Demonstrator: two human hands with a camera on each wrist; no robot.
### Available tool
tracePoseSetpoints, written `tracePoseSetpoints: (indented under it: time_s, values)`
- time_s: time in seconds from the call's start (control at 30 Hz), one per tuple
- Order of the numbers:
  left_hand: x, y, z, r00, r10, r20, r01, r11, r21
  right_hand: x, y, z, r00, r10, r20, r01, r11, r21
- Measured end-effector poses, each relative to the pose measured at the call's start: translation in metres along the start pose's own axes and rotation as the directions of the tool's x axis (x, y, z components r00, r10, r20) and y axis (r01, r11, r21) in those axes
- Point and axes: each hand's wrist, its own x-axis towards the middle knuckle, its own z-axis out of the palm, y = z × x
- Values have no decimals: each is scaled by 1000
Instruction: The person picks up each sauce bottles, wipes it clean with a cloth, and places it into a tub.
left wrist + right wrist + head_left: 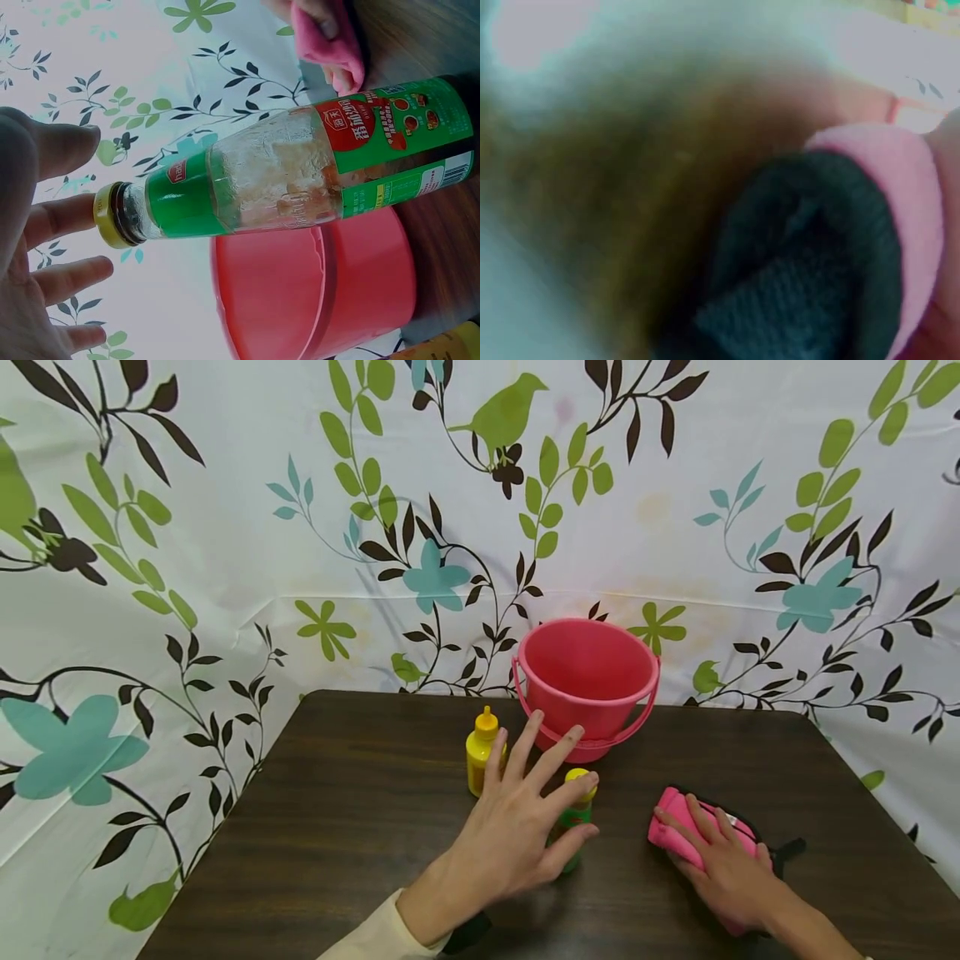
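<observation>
My left hand [513,822] hovers over the table with its fingers spread, holding nothing. Just beyond it stands an upright glass sauce bottle [576,817] with green labels and a yellow cap, partly hidden by the hand in the head view. In the left wrist view the thumb and fingers spread on either side of the bottle's cap [112,215]. At the right, my right hand [731,877] grips a pink pouch [672,802] with black trim from above, fingers over its top. The right wrist view shows the pouch's pink side [907,180] close up, much of it blurred.
A pink bucket [581,710] stands at the back of the dark wooden table [337,810], its handle hanging down in front. Left of it is a yellow squeeze bottle [476,764] with a pointed nozzle. A leaf-and-bird patterned cloth [247,552] hangs behind the table.
</observation>
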Motion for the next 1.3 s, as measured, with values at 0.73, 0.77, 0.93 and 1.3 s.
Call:
tracePoseSetpoints:
  time_s: [0.73, 0.77, 0.93, 1.3]
  values:
    - [0, 6, -6, 997, -4, 80, 4, 1000, 5, 0, 5, -58, 959, 247, 138, -203, 260, 944]
    - [0, 6, -6, 997, 0, 76, -1, 1000, 6, -1, 2, -58, 964, 238, 117, -169, 210, 963]
    - [1, 6, -8, 998, 30, 57, -31, 999, 10, -5, -17, -56, 982, 182, -51, 47, 28, 999]
    - [3, 5, -12, 996, 63, 67, -66, 997, 37, -3, -66, -55, 970, 125, -208, 201, 66, 977]
